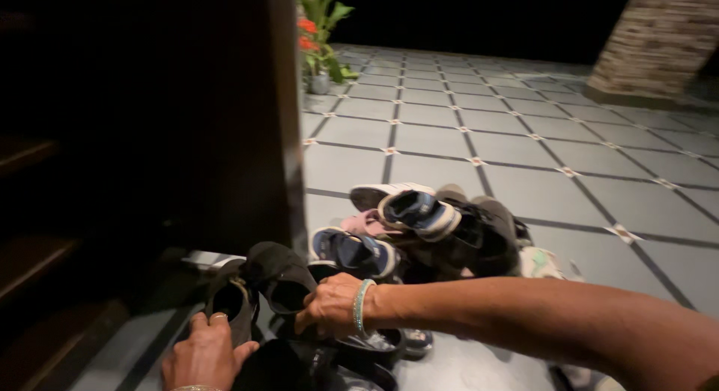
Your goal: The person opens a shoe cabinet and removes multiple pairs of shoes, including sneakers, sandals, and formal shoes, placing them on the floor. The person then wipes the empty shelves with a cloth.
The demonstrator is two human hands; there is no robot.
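A heap of shoes lies on the tiled floor beside a dark wooden cabinet [150, 121]. My right hand [329, 305], with a pale green bangle on the wrist, grips a black shoe [281, 275] at its opening. My left hand [204, 353] rests low on a dark olive shoe [231, 297] next to it, fingers curled on its side. Behind them lie a blue sandal [352, 250], a blue and white sneaker [419, 211] and a black shoe [490, 237]. More dark shoes [352, 361] sit under my right wrist.
The cabinet's dark shelves [30, 256] stand open at the left. A potted plant with red flowers [320, 39] stands at the back by the cabinet corner. A brick pillar [659, 43] rises at the far right. Grey tiled floor [524, 136] stretches beyond the pile.
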